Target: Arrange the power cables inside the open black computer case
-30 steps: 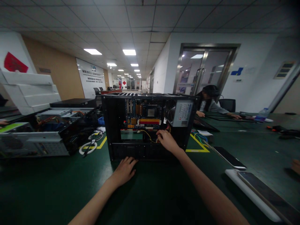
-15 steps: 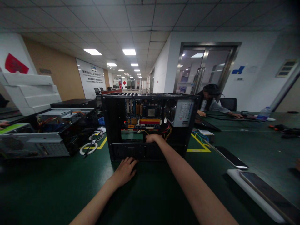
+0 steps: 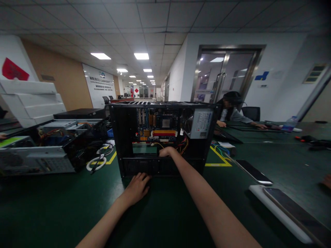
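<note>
In the middle of the table stands a black computer case (image 3: pixel 139 166), its open side facing me. Inside it are a motherboard (image 3: pixel 144 119) with red and yellow memory slots, and a silver power supply (image 3: pixel 201 123) at the upper right, with loose coloured cables (image 3: pixel 184 146) below it. My right hand (image 3: pixel 167 151) reaches over the lower panel into the case; its fingers curl at a dark part that I cannot make out. My left hand (image 3: pixel 137 186) lies palm down with fingers apart, fingertips at the case's bottom front edge.
To the left lie another opened computer case (image 3: pixel 51 158) and a coiled white cable (image 3: pixel 97 163). On the right are phones (image 3: pixel 253 171), a white box-like object (image 3: pixel 279 212), thin wires (image 3: pixel 222 151) and a bottle (image 3: pixel 290 124). A person (image 3: pixel 232 110) sits across the table.
The view has shifted slightly. Both hands keep their places at the case, with no clear movement of the parts inside.
</note>
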Action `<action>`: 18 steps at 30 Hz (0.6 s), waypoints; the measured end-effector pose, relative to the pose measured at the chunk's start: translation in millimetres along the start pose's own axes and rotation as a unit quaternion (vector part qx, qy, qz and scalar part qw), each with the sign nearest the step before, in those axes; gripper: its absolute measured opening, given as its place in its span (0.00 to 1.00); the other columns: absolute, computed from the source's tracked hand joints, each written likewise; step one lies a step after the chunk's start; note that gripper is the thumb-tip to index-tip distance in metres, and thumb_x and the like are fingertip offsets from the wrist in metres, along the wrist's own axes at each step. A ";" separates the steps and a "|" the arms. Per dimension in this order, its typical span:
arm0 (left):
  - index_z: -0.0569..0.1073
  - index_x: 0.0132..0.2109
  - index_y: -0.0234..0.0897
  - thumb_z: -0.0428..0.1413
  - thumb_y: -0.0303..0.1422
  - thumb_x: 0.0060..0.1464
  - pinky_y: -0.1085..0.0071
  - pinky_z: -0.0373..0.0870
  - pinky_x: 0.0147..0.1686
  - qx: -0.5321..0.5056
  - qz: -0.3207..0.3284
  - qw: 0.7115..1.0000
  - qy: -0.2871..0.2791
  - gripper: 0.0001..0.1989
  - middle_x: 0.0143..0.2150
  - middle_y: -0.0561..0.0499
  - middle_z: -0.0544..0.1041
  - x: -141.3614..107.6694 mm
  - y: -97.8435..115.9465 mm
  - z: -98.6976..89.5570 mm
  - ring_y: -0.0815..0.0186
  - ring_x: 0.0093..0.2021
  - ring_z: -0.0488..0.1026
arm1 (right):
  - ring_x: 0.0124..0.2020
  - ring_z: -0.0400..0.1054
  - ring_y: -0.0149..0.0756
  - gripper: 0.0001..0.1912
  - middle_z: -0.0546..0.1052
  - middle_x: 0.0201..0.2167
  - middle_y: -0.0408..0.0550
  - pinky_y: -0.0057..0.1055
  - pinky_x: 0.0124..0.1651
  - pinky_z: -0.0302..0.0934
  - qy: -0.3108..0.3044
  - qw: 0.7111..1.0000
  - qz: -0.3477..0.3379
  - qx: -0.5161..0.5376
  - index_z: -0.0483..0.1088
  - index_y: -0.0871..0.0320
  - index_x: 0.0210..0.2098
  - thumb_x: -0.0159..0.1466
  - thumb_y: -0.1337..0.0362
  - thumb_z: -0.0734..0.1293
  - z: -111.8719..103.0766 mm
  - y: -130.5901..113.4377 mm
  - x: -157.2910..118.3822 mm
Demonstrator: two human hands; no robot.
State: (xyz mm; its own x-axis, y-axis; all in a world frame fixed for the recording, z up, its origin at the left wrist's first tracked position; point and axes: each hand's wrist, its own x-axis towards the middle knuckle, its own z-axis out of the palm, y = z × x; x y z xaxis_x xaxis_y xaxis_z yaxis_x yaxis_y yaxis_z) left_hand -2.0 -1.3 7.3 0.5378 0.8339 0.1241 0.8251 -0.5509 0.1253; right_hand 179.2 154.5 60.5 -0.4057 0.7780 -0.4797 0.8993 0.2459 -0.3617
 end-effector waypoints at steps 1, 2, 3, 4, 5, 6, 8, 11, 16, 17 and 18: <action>0.56 0.52 0.44 0.46 0.32 0.50 0.61 0.56 0.47 0.001 -0.001 1.000 -0.001 0.20 0.49 0.49 0.61 0.2 -0.6 0.7 0.59 0.50 0.57 | 0.24 0.68 0.33 0.09 0.74 0.25 0.49 0.28 0.28 0.62 -0.001 1.000 -0.006 -0.003 0.70 0.66 0.30 0.50 0.69 0.61 -0.2 -0.9 -0.7; 0.56 0.52 0.44 0.46 0.32 0.50 0.61 0.56 0.47 0.001 -0.001 1.000 -0.003 0.20 0.50 0.49 0.61 0.5 -1.0 1.2 0.59 0.50 0.57 | 0.26 0.68 0.34 0.10 0.74 0.27 0.51 0.27 0.28 0.62 -0.005 1.000 -0.011 -0.009 0.69 0.67 0.32 0.50 0.70 0.61 -0.6 -1.5 -1.3; 0.56 0.53 0.44 0.46 0.32 0.50 0.61 0.55 0.47 0.000 -0.001 1.000 -0.006 0.20 0.50 0.48 0.61 0.7 -1.2 1.5 0.59 0.50 0.57 | 0.27 0.68 0.34 0.12 0.74 0.29 0.52 0.27 0.28 0.62 -0.008 1.000 -0.012 -0.019 0.69 0.67 0.33 0.50 0.70 0.62 -1.1 -2.0 -1.9; 0.56 0.53 0.44 0.46 0.32 0.51 0.60 0.55 0.48 0.000 -0.001 1.000 -0.007 0.20 0.50 0.48 0.61 0.9 -1.2 1.6 0.59 0.50 0.57 | 0.29 0.68 0.35 0.13 0.74 0.30 0.53 0.26 0.28 0.62 0.008 0.999 -0.012 -0.030 0.69 0.67 0.34 0.49 0.70 0.62 -1.6 -2.2 -2.5; 0.56 0.53 0.44 0.45 0.32 0.51 0.60 0.55 0.48 -0.001 -0.001 1.000 -0.009 0.20 0.50 0.48 0.61 1.0 -1.0 1.4 0.59 0.50 0.57 | 0.30 0.68 0.35 0.13 0.74 0.31 0.53 0.26 0.29 0.62 0.024 0.999 -0.010 -0.035 0.69 0.67 0.35 0.48 0.71 0.63 -1.9 -2.3 -3.3; 0.56 0.53 0.44 0.45 0.32 0.51 0.60 0.55 0.48 -0.002 -0.002 1.000 -0.010 0.20 0.50 0.48 0.61 1.0 -0.7 1.0 0.59 0.50 0.57 | 0.30 0.68 0.35 0.13 0.74 0.31 0.53 0.25 0.29 0.61 0.040 0.999 -0.009 -0.032 0.69 0.67 0.34 0.48 0.71 0.63 -2.0 -2.3 -4.2; 0.56 0.53 0.44 0.46 0.33 0.51 0.60 0.55 0.48 -0.002 -0.008 1.000 -0.015 0.20 0.50 0.48 0.61 0.8 0.3 -0.4 0.59 0.50 0.57 | 0.30 0.68 0.33 0.11 0.74 0.29 0.50 0.24 0.29 0.61 0.075 0.997 -0.010 -0.004 0.69 0.66 0.32 0.47 0.72 0.64 -1.6 -2.0 -6.2; 0.56 0.53 0.44 0.46 0.32 0.51 0.60 0.56 0.47 0.000 -0.012 1.000 -0.017 0.20 0.50 0.49 0.61 0.5 1.3 -2.2 0.59 0.49 0.57 | 0.25 0.66 0.31 0.05 0.73 0.23 0.48 0.23 0.26 0.59 0.122 0.990 0.012 0.071 0.69 0.65 0.26 0.48 0.73 0.63 -0.3 -0.9 -8.4; 0.56 0.53 0.44 0.45 0.32 0.51 0.60 0.56 0.47 0.004 -0.005 1.000 -0.009 0.20 0.49 0.48 0.61 0.9 0.7 -0.8 0.60 0.49 0.57 | 0.15 0.60 0.26 0.02 0.65 0.13 0.42 0.25 0.21 0.58 0.175 0.940 0.091 0.279 0.65 0.62 0.23 0.52 0.72 0.62 -0.9 2.9 -7.0; 0.56 0.52 0.44 0.45 0.32 0.51 0.61 0.56 0.47 0.006 -0.005 1.000 -0.008 0.20 0.49 0.48 0.61 1.2 0.3 0.1 0.60 0.49 0.57 | 0.14 0.59 0.26 0.02 0.65 0.12 0.40 0.25 0.21 0.58 0.186 0.921 0.100 0.328 0.64 0.61 0.24 0.52 0.72 0.62 -1.6 4.0 -6.5; 0.56 0.52 0.44 0.45 0.32 0.51 0.61 0.56 0.47 0.007 -0.004 1.000 -0.008 0.20 0.49 0.48 0.61 1.4 -0.2 1.0 0.60 0.49 0.57 | 0.14 0.59 0.25 0.02 0.64 0.12 0.40 0.25 0.21 0.58 0.192 0.900 0.108 0.376 0.63 0.61 0.25 0.53 0.71 0.62 -2.5 5.3 -6.2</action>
State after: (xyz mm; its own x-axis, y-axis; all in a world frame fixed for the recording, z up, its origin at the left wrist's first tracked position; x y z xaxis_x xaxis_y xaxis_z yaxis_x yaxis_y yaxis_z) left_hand -1.3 0.0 6.5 0.5330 0.8393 0.1069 0.8323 -0.5429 0.1118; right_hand 186.8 152.4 63.6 -0.0192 0.9385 -0.3448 0.5264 -0.2838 -0.8015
